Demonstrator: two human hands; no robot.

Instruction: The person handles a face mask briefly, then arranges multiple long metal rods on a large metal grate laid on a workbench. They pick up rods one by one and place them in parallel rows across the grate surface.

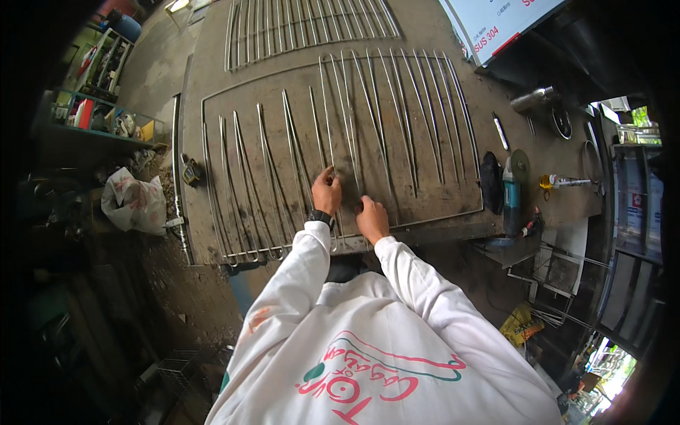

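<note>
Bent metal rods (326,106), slender and several hairpin-shaped: laid out in two groups, left and right, across a rectangular metal frame (439,218) on a stained table (204,71). The middle rods run directly ahead of and beneath the hands.

Left hand (326,193): fingers bent and drawn together, fingertips at one middle rod; dark wristwatch (321,217) at the wrist. Whether the rod is gripped cannot be told.

Right hand (372,219): just beside the left and nearer the body, fingers curled, fingertips close to a neighbouring rod; any hold cannot be told.

Obstructions: the hands and white sleeves (425,273) cover lower stretches of the middle rods and part of the frame's near edge; other rods lie close on both sides.

Far end of table: a second rack of parallel rods (312,30).

Right side: white marker (501,132); black cloth-like item (490,183); teal angle grinder (511,195), its disc pointing away from the body; shiny metal cylinder (535,99); metal ring (562,122).

Left side: yellow-and-black tape measure (190,171) at the table edge; whitish sack (134,202) beyond it, off the table.
</note>
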